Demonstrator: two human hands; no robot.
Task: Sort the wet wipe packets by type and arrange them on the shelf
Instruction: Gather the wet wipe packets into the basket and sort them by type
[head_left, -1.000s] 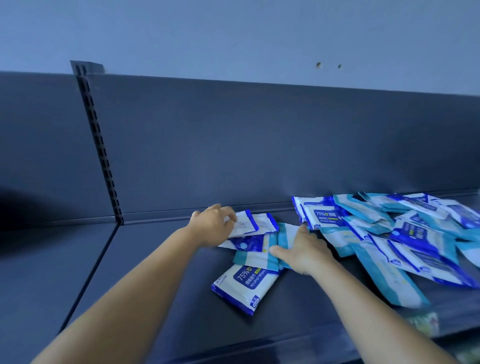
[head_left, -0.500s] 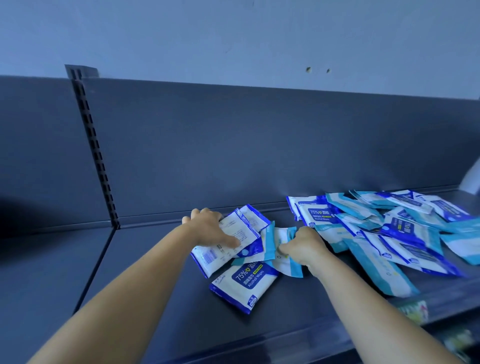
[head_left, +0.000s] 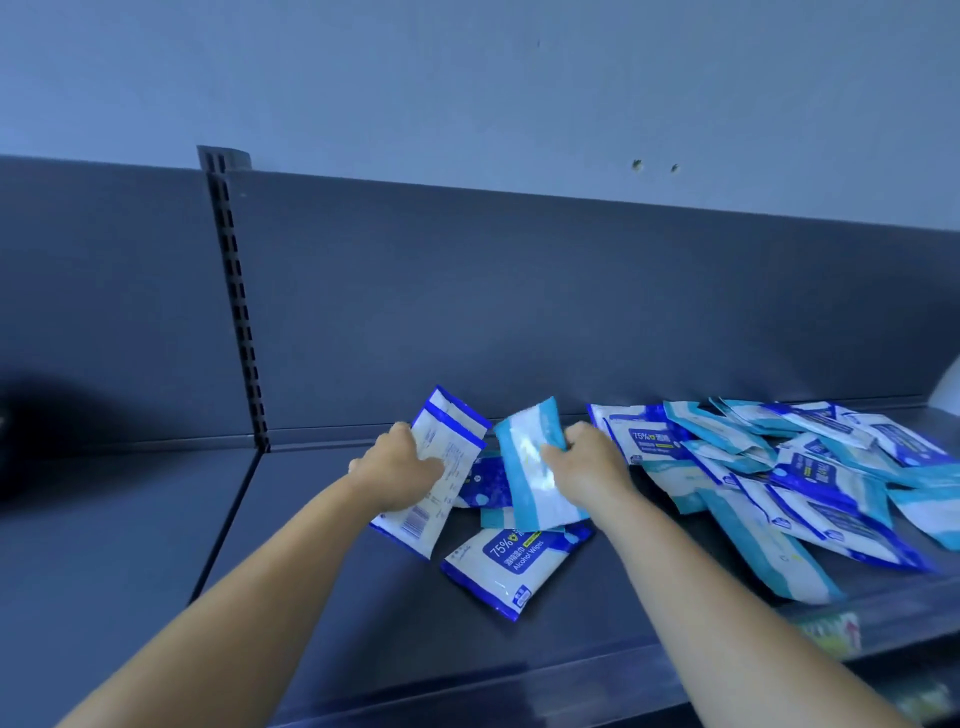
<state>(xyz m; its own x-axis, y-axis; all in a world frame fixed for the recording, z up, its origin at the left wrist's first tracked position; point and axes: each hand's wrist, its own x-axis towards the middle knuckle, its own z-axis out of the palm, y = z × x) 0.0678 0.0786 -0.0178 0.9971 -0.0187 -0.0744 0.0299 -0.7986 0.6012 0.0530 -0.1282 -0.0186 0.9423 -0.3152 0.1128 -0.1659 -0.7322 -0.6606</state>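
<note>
My left hand (head_left: 397, 470) grips dark-blue-edged wipe packets (head_left: 441, 467), back side up, raised above the shelf (head_left: 322, 597). My right hand (head_left: 584, 465) holds a light-blue-edged packet (head_left: 530, 467), tilted up beside them. Under both lie a dark blue packet (head_left: 485, 483) and a "75% Alcohol Wipes" packet (head_left: 506, 564), flat on the shelf. A mixed heap of several dark-blue and light-blue packets (head_left: 810, 478) spreads to the right.
The dark shelf back panel (head_left: 519, 312) rises behind the packets. A slotted upright (head_left: 236, 312) divides this bay from the bare left shelf section (head_left: 104, 545). Price labels (head_left: 831, 631) sit on the front edge at the right.
Both hands have lifted their packets off the shelf. The left raised the dark-blue-edged ones, the right tilted the light-blue one upright. The view shifted slightly.
</note>
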